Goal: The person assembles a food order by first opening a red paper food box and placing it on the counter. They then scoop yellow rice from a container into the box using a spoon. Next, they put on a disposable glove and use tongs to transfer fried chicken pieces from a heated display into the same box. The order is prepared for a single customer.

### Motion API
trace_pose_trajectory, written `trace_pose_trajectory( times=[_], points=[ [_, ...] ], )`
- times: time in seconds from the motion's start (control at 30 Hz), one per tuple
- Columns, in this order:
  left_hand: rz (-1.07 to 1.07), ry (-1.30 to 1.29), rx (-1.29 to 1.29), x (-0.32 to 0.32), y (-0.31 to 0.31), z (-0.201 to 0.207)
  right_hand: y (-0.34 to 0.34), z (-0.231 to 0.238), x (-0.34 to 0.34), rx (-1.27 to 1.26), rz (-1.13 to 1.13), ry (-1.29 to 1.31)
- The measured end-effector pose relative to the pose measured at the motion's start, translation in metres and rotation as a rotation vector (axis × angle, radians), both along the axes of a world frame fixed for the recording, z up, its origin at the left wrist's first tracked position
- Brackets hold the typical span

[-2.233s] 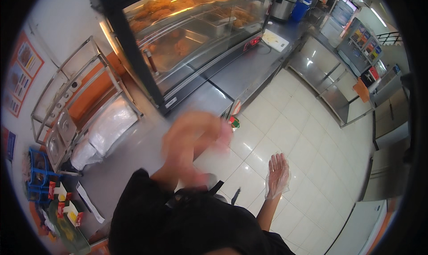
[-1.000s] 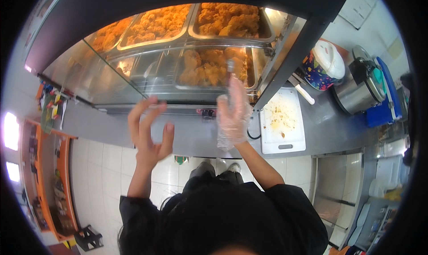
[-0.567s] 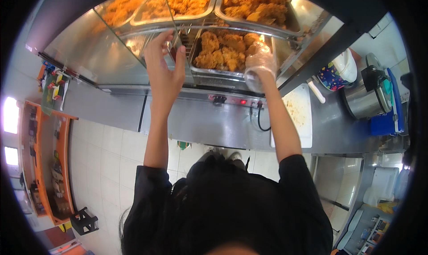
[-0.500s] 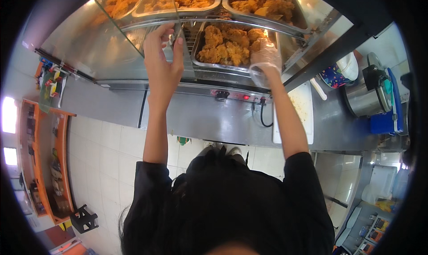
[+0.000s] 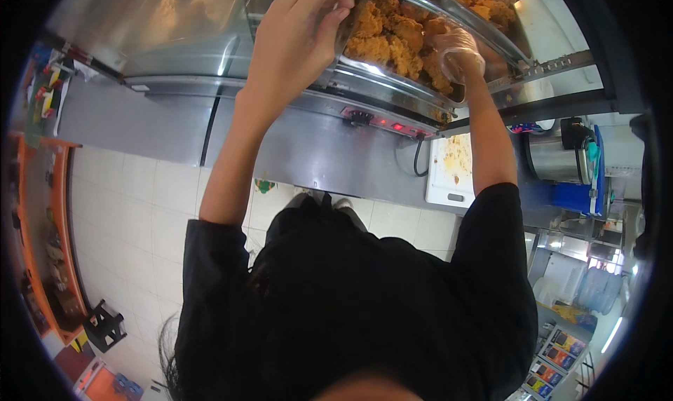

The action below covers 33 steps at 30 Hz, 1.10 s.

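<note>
My right hand [image 5: 459, 50], in a clear plastic glove, reaches into a metal tray [image 5: 392, 80] of fried chicken [image 5: 399, 40] inside a heated display case. Its fingers close round a piece at the tray's right side; the fingertips are partly hidden. Bare, my left hand [image 5: 301, 33] is raised at the case's opening, just left of the tray and by the glass edge. Its fingers curl and the thumb comes close to the forefinger. Whether the glass edge lies between them cannot be made out.
A control panel with a knob [image 5: 360, 118] and red lights runs below the tray. On the steel counter [image 5: 308, 145] lies a white cutting board [image 5: 449, 173] with crumbs. A steel pot [image 5: 557, 155] stands at the right. A black stool [image 5: 105, 326] is on the floor at left.
The view has turned and come closer to the case. My left hand's thumb has drawn in toward its fingers. My right hand remains at the tray's right side, among the chicken.
</note>
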<state>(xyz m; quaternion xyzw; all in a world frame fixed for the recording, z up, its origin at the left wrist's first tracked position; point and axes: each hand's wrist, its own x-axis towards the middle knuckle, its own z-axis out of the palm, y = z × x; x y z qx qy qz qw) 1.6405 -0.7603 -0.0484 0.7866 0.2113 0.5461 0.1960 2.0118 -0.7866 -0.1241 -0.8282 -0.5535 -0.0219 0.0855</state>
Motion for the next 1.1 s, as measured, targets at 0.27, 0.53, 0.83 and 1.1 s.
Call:
trace_pose_trajectory(
  times=[0.27,0.53,0.83,1.1],
  points=[
    [0.070,-0.072,0.065,0.006,-0.001,-0.006,-0.075,0.053,-0.082,0.667,0.002,1.819],
    [0.214,-0.020,0.076,-0.002,-0.004,-0.011,-0.216,-0.001,-0.127,0.736,-0.121,2.417],
    [0.286,-0.056,0.026,-0.001,0.001,-0.029,-0.307,-0.014,-0.028,1.073,-0.121,2.347],
    [0.570,-0.089,-0.089,0.007,-0.011,-0.025,-0.295,-0.027,0.104,0.763,-0.104,2.255]
  ],
)
